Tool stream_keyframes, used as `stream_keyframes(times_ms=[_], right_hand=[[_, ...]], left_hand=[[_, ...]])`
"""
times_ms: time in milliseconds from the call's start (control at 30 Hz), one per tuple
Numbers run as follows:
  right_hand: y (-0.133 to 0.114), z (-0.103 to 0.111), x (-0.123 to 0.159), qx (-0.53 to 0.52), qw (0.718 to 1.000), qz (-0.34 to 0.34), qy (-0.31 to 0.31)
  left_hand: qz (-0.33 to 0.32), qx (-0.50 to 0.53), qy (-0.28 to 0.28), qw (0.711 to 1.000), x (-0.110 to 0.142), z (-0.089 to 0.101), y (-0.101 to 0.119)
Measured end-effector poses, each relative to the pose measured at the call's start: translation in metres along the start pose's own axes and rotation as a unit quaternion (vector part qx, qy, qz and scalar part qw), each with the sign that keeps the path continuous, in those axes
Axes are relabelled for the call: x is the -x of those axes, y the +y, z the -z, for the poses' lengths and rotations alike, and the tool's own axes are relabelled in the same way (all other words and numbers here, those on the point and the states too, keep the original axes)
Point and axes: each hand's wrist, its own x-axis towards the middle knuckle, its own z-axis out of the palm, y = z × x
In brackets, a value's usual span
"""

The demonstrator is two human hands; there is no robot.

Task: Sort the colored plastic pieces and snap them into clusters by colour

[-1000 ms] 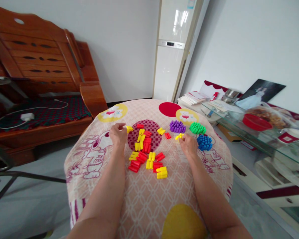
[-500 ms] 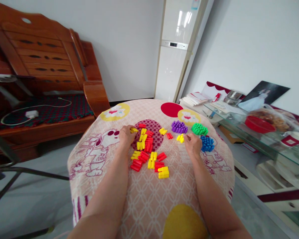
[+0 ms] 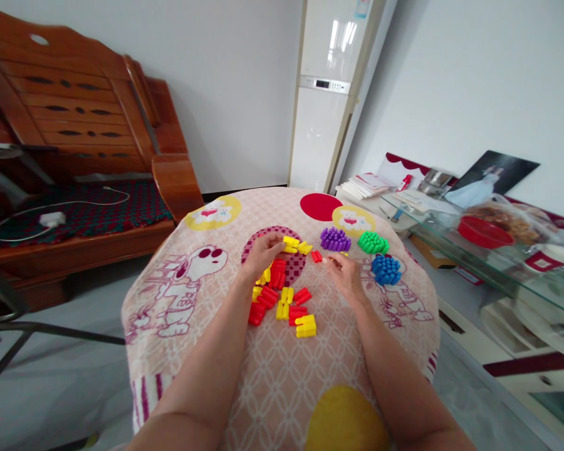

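Note:
Over the patterned circle, my left hand (image 3: 264, 252) is closed with its fingertips on a yellow plastic piece (image 3: 290, 244). Another yellow piece (image 3: 305, 248) lies just right of it. My right hand (image 3: 345, 274) has its fingers curled together, tips close to a small red plastic piece (image 3: 316, 257); what they hold, if anything, is hidden. A bit of yellow (image 3: 346, 254) shows behind that hand. Below my left hand lie several red pieces (image 3: 277, 274) and yellow pieces (image 3: 284, 303), partly covered by the hand. A yellow block (image 3: 306, 326) is nearest to me.
Bundles of purple (image 3: 335, 239), green (image 3: 373, 242) and blue (image 3: 386, 269) pieces stand at the right of the round cloth-covered table (image 3: 207, 369). A wooden bench (image 3: 164, 181) is at left. A glass shelf (image 3: 451, 244) with a red bowl (image 3: 484, 232) is at right.
My left hand has moved right, carrying a yellow piece across the circle to beside another one. My right hand has shifted left, from the yellow piece toward the small red one.

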Motion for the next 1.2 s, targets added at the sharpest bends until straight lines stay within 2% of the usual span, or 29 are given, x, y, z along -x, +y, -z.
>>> stream_keyframes(times_ms=[167, 267, 367, 467, 567, 633, 733, 933, 1033, 1100, 1200], right_hand=[[-0.014, -0.013, 0.006, -0.105, 0.989, -0.024, -0.101], [-0.017, -0.016, 0.007, -0.143, 0.981, -0.044, -0.122], [-0.018, -0.015, 0.005, -0.173, 0.975, -0.071, -0.120], [-0.015, -0.004, 0.001, -0.151, 0.982, -0.081, -0.079], [-0.004, 0.016, -0.005, -0.050, 0.997, -0.056, 0.005], [0.005, 0.028, -0.009, 0.036, 0.998, -0.038, 0.044], [0.016, 0.037, -0.012, 0.127, 0.991, -0.026, 0.037], [0.021, 0.029, -0.009, 0.253, 0.967, -0.023, -0.027], [0.024, 0.031, -0.009, 0.283, 0.958, -0.028, -0.044], [0.027, 0.035, -0.010, 0.268, 0.962, -0.030, -0.029], [0.033, 0.040, -0.012, 0.217, 0.974, -0.035, 0.048]], left_hand=[[-0.013, -0.035, -0.127, 0.991, 0.003, -0.021, 0.000], [-0.024, -0.065, -0.155, 0.986, 0.005, -0.025, 0.000], [-0.021, -0.078, -0.157, 0.984, 0.005, -0.026, -0.005], [-0.040, -0.111, -0.159, 0.980, 0.004, -0.025, -0.011], [-0.077, -0.159, -0.125, 0.976, 0.002, -0.022, -0.015], [-0.089, -0.178, -0.101, 0.975, 0.001, -0.019, -0.016], [-0.087, -0.189, -0.081, 0.975, 0.001, -0.015, -0.015], [-0.073, -0.225, -0.061, 0.970, 0.001, -0.013, -0.018], [-0.067, -0.226, -0.058, 0.970, 0.001, -0.013, -0.019], [-0.065, -0.219, -0.057, 0.972, 0.002, -0.013, -0.020], [-0.065, -0.219, -0.058, 0.972, 0.002, -0.013, -0.020]])
